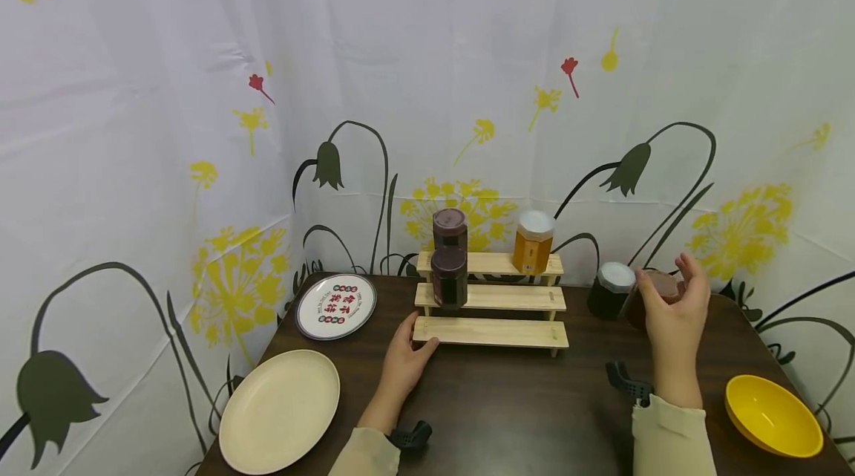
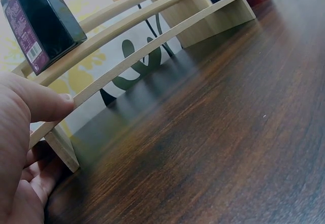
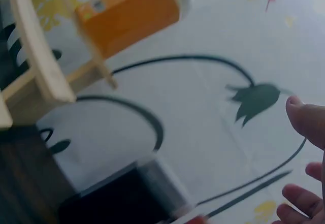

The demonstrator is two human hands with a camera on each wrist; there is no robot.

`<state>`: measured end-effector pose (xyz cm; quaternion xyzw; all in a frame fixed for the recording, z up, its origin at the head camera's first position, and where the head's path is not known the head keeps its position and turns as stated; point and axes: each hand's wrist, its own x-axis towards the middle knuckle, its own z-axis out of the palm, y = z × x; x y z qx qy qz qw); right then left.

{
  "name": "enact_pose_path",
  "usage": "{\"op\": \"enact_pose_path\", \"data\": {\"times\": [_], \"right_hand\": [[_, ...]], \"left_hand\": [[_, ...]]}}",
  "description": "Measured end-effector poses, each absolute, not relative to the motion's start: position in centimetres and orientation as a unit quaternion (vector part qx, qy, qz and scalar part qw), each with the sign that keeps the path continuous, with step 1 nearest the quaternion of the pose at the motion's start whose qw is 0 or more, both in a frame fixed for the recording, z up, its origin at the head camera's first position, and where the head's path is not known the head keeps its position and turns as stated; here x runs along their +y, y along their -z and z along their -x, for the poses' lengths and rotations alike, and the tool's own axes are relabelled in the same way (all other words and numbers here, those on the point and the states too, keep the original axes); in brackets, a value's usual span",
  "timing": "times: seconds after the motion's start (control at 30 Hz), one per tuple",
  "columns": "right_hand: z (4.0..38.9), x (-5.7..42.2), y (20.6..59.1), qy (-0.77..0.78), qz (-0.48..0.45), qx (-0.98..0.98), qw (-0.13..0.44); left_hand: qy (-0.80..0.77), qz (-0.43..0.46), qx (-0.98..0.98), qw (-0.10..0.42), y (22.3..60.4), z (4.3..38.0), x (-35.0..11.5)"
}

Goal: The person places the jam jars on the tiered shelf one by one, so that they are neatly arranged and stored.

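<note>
A three-step wooden rack [image 1: 490, 331] stands at the back of the table. My left hand [image 1: 403, 361] pinches the left end of its lowest step, thumb [image 2: 51, 104] on top and fingers underneath. One dark purple jar [image 1: 450, 279] sits on the middle step; another dark jar [image 1: 450, 225] is behind it on the top step. At that step's right end is an orange jar [image 1: 533, 242] with a white lid. My right hand [image 1: 677, 320] is beside a brownish-lidded jar [image 1: 663, 283], its fingers spread and nothing between them in the right wrist view.
A black jar with a white lid [image 1: 611, 290] stands right of the rack. A printed white plate [image 1: 314, 324] and a cream oval plate [image 1: 280, 409] lie on the left. The yellow bowl [image 1: 775, 416] sits near the right edge. Floral cloth [image 1: 434, 53] hangs behind the table.
</note>
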<state>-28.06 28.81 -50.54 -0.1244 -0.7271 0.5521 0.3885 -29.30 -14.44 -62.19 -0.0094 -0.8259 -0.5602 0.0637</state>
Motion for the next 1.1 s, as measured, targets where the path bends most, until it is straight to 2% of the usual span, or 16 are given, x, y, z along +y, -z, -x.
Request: {"op": "enact_pose_path", "data": {"times": [0.23,0.53,0.67,0.8,1.1], "right_hand": [[29.1,30.7,54.9,-0.605,0.164,-0.7,0.341],[30.5,31.5,59.3,-0.627,0.159,-0.678,0.349],[30.9,31.8,60.9,-0.633,0.183,-0.677,0.328],[31.1,32.1,61.8,-0.642,0.206,-0.665,0.323],[31.1,32.0,62.0,-0.616,0.184,-0.683,0.347]], "left_hand": [[0.555,0.009,-0.829,0.066,62.3,29.2,-14.5],[0.554,0.012,-0.83,0.068,62.1,29.3,-14.6],[0.553,0.013,-0.83,0.072,62.2,29.4,-14.6],[0.553,0.013,-0.83,0.069,62.2,29.4,-14.5],[0.556,0.009,-0.829,0.067,62.2,29.4,-14.4]]}}
